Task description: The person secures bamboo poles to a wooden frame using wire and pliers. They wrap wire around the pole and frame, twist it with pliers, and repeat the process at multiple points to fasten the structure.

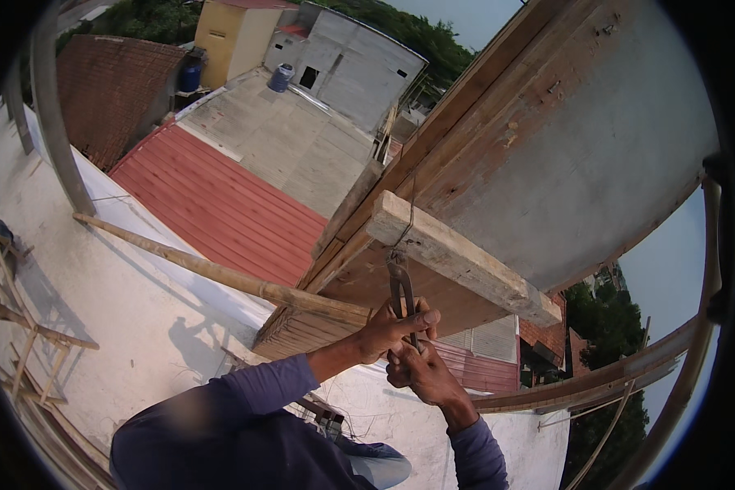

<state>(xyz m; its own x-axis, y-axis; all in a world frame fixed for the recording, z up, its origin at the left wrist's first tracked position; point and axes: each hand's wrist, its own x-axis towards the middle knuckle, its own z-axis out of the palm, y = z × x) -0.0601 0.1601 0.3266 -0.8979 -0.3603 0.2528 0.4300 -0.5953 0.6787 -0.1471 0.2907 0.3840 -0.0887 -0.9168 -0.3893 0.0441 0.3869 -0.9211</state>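
Note:
Both my hands grip the handles of a pair of metal pincers (pixel 399 282) held upright. My left hand (pixel 392 329) wraps the handles from the left, and my right hand (pixel 420 369) holds them from below. The pincers' jaws bite a thin tie wire (pixel 408 219) that runs up around a pale timber batten (pixel 460 257). That batten lies across the underside of a large plywood formwork panel (pixel 580 163) framed with timber.
A bamboo pole (pixel 220 273) slants in from the left to the formwork. Far below lie a white concrete slab (pixel 122 302), a red corrugated roof (pixel 220 204) and wooden scaffolding (pixel 16 327) at the left. A curved timber rail (pixel 621 371) crosses lower right.

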